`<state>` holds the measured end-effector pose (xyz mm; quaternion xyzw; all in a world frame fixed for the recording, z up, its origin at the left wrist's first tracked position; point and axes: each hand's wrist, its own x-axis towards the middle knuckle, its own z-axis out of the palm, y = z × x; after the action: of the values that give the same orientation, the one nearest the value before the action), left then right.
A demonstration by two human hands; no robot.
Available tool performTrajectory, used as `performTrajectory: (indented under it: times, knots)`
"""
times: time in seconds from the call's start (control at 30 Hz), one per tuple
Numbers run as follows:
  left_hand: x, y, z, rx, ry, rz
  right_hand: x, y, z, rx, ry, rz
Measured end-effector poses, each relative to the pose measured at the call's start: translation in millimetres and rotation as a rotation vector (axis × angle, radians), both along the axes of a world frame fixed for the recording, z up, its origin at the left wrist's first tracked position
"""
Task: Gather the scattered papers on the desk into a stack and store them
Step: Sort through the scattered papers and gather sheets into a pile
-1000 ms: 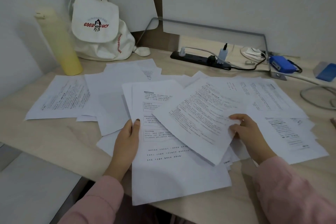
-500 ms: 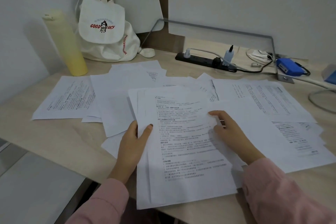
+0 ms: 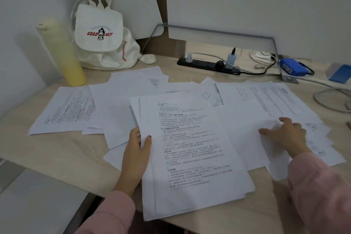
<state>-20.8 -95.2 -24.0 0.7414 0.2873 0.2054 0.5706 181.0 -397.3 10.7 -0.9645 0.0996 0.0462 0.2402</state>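
A small stack of printed sheets (image 3: 191, 154) lies at the desk's front edge, overhanging it slightly. My left hand (image 3: 137, 150) grips the stack's left edge, thumb on top. My right hand (image 3: 284, 133) rests flat, fingers spread, on a blank sheet (image 3: 245, 123) to the right of the stack. More loose papers lie around: one at the far left (image 3: 64, 112), several in the middle back (image 3: 123, 93) and a spread at the right (image 3: 273, 99). All sit on the light wooden desk (image 3: 57, 150).
A yellow bottle (image 3: 62, 53) and a white canvas backpack (image 3: 102, 40) stand at the back left. A black power strip (image 3: 207, 64) with plugs and cables, a blue device (image 3: 292, 66) and a metal stand frame (image 3: 275, 47) line the back right.
My right hand let go of the top sheet, which now lies squared on the stack, and moved right onto a blank sheet. My left hand kept its grip.
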Motion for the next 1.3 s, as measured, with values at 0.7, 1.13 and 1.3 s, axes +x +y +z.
performTrajectory:
  times: [0.7, 1.13, 1.3]
  knots:
    - [-4.6, -0.5, 1.5, 0.056, 0.011, -0.035, -30.4, 19.6, 94.6, 0.561, -0.886, -0.093]
    - [-6.0, -1.2, 3.4, 0.025, -0.018, -0.032, -123.1, 68.2, 32.3, 0.257, -0.562, 0.926]
    - [-5.6, -2.7, 6.0, -0.049, -0.043, 0.007, -141.4, 67.7, 5.4, 0.283, -0.330, 0.973]
